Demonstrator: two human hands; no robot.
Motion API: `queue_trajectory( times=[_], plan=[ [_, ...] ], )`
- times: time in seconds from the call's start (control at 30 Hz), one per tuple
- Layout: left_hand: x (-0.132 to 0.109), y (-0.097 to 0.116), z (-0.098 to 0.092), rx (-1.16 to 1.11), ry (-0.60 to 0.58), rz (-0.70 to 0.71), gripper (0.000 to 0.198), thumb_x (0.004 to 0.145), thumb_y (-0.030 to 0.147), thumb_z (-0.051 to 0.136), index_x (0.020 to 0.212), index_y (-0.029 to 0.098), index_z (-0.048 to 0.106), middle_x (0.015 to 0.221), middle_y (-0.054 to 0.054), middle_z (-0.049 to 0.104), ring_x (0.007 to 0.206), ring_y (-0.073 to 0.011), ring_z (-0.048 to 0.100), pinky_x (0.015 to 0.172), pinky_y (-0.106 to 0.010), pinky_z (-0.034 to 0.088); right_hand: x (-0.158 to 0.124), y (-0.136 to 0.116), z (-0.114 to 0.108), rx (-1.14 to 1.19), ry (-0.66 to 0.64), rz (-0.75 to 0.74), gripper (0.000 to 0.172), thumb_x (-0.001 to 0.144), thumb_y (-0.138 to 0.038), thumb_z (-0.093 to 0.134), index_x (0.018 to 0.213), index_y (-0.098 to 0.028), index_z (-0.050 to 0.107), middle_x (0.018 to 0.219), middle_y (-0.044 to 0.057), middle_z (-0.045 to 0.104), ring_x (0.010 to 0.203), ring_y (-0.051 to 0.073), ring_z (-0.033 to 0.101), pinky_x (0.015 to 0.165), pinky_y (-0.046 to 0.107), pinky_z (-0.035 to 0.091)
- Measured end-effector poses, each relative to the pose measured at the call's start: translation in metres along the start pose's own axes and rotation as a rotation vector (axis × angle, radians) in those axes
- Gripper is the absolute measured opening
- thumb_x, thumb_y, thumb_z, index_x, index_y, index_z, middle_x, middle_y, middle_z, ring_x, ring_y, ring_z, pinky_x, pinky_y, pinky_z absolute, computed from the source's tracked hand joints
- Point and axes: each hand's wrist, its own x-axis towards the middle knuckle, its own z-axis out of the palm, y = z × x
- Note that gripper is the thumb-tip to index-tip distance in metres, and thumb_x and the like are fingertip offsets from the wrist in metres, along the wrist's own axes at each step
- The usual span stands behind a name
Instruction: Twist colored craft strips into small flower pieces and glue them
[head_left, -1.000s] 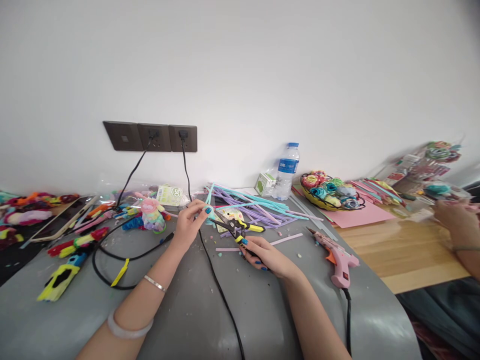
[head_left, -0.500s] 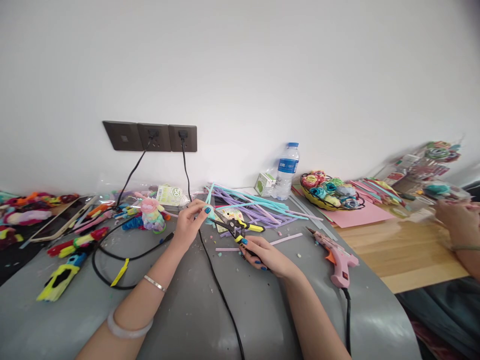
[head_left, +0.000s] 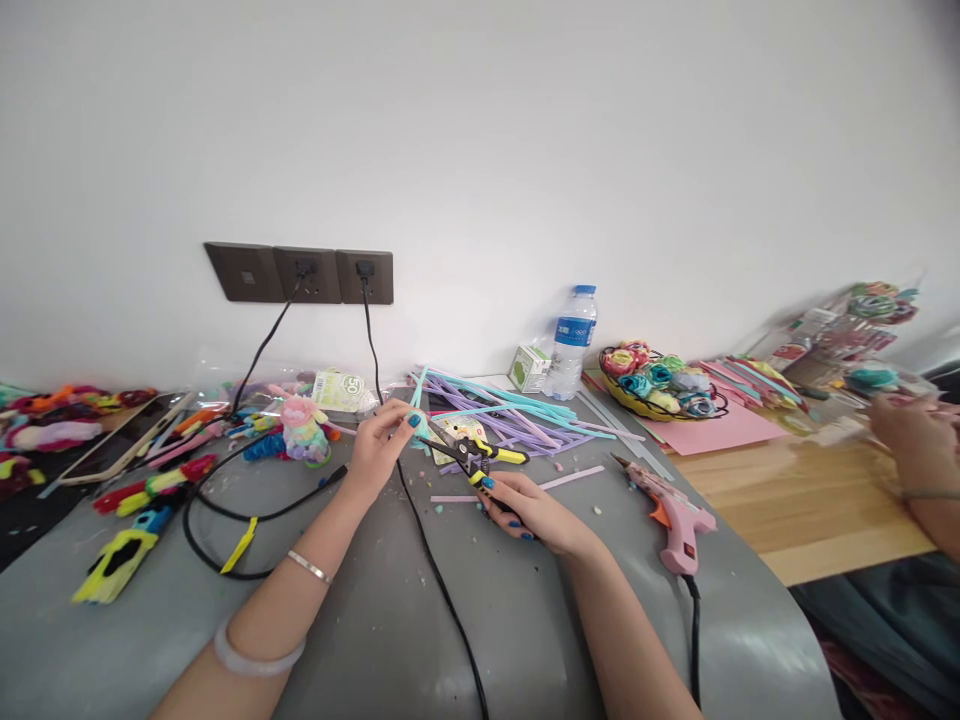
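Between the fingertips of my left hand (head_left: 381, 447) is a small turquoise pipe cleaner piece (head_left: 420, 428), with stems sticking up from it. My right hand (head_left: 527, 510) is wrapped round one handle of yellow-and-black pliers (head_left: 474, 462); the other handle stands spread away from it. The jaws point left and reach the turquoise piece by my left fingertips. Whether they touch it I cannot tell. Behind the pliers lies a pile of purple and turquoise pipe cleaners (head_left: 517, 410). A pale pink pipe cleaner (head_left: 574, 477) lies on the grey table (head_left: 360, 640).
A pink glue gun (head_left: 679, 525) lies to the right, its cord running forward. Black cables (head_left: 435, 575) cross the table. At the back stand a water bottle (head_left: 574, 345) and a basket of flowers (head_left: 660, 385). Finished pipe cleaner figures (head_left: 300, 430) lie left. Another person's hands (head_left: 911, 440) work far right.
Almost nothing differs. Both hands, the turquoise piece and the pliers hold nearly the same position, with only a slight shift of the camera view.
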Motion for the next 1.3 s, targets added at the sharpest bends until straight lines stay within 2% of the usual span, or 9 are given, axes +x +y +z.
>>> queue_trajectory(
  times=[1.3],
  plan=[
    [-0.0012, -0.0053, -0.0001, -0.020, -0.032, 0.028, 0.029, 0.090, 0.042, 0.060, 0.080, 0.018, 0.073, 0.080, -0.006, 0.062, 0.079, -0.0195, 0.055, 0.071, -0.030, 0.042, 0.0017, -0.0018, -0.0017, 0.075, -0.012, 0.048, 0.048, 0.082, -0.063, 0.061, 0.072, -0.018, 0.049, 0.052, -0.009, 0.033, 0.045, 0.005, 0.021, 0.039, 0.019, 0.016]
  ],
)
